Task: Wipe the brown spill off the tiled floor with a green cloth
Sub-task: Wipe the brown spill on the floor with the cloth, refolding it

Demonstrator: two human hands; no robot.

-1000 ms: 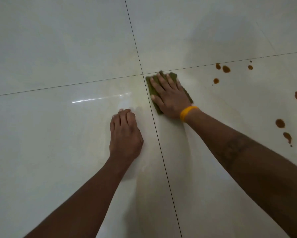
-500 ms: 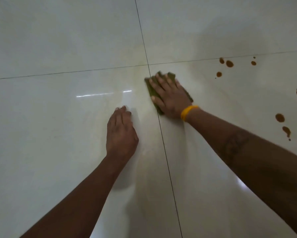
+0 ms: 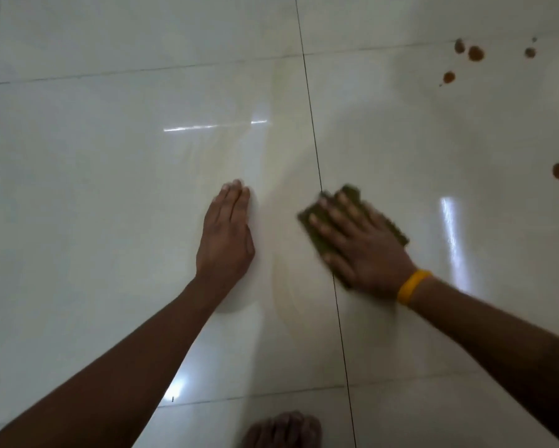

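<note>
On the tiled floor (image 3: 110, 221), one green cloth (image 3: 352, 195), six brown spots (image 3: 475, 54).

Both forearms are bare and sleeveless, with a yellow-orange wristband (image 3: 412, 286) on the right wrist.

I take this for an indoor room, most likely in a home, though which room I cannot tell. All I see is floor (image 3: 110, 221): large, glossy, cream-white tiles with thin dark grout lines (image 3: 313, 140), polished enough to mirror strip lights (image 3: 213, 126) from above. A bare foot (image 3: 284, 428) at the bottom edge suggests a lived-in, shoes-off space rather than a shop or workshop. Brown drips (image 3: 475, 53) lie scattered over the tiles at the right. No walls or furniture show.
</note>
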